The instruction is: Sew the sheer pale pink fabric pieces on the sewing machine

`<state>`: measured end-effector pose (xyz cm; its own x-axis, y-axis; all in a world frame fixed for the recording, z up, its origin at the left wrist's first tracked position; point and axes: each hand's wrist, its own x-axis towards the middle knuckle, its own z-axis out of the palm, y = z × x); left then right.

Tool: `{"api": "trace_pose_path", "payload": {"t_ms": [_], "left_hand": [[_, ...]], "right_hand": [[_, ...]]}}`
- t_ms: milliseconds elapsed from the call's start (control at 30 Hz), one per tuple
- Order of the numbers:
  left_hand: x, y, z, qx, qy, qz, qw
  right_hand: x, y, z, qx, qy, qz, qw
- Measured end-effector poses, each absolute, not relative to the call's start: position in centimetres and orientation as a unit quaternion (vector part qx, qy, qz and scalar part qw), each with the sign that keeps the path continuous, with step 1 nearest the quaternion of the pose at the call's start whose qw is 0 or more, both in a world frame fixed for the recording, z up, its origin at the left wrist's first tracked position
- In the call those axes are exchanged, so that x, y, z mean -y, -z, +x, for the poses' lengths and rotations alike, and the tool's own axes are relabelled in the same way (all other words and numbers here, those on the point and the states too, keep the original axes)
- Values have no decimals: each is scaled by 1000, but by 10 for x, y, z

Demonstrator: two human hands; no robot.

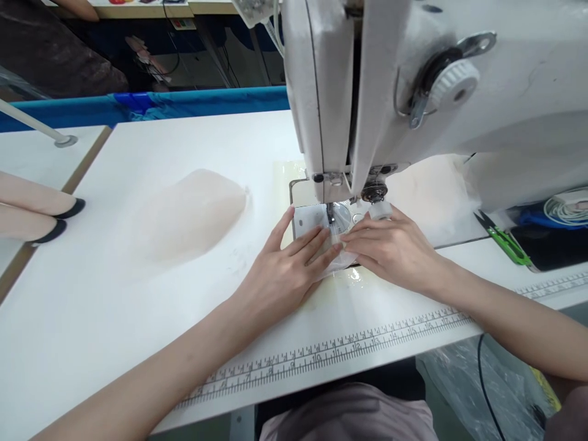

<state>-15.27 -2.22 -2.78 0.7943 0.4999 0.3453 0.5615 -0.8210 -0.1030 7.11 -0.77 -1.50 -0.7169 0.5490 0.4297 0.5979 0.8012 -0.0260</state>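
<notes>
Under the needle area of a white sewing machine (340, 92) lies a small piece of sheer white fabric (340, 262). My left hand (294, 263) rests flat on it with the fingers spread, just left of the presser foot (331, 212). My right hand (390, 248) is on the other side, its fingers bunched at the edge of the sheer fabric, close to the left fingertips. The fingertips of both hands partly hide the fabric. A metal needle plate (303, 195) shows beneath.
Sheer beige fabric (197, 208) lies on the white table at left; more pale fabric (432, 190) lies behind my right hand. Green-handled snips (508, 242) sit beside a dark tray (551, 245). A printed ruler (321, 355) runs along the front edge. Two beige, black-tipped forms (37, 211) lie far left.
</notes>
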Motion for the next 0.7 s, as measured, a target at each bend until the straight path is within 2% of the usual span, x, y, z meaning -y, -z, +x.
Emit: {"api": "trace_pose_path", "payload": {"t_ms": [200, 400, 700], "left_hand": [[9, 31, -154, 295, 151, -938, 101], [-3, 34, -156, 304, 158, -931, 126], [34, 28, -146, 328, 173, -917, 143]], "right_hand": [[-3, 24, 70, 914, 92, -308, 247], [-13, 32, 69, 908, 98, -335, 231], [-3, 32, 70, 916, 156, -293, 224]]}}
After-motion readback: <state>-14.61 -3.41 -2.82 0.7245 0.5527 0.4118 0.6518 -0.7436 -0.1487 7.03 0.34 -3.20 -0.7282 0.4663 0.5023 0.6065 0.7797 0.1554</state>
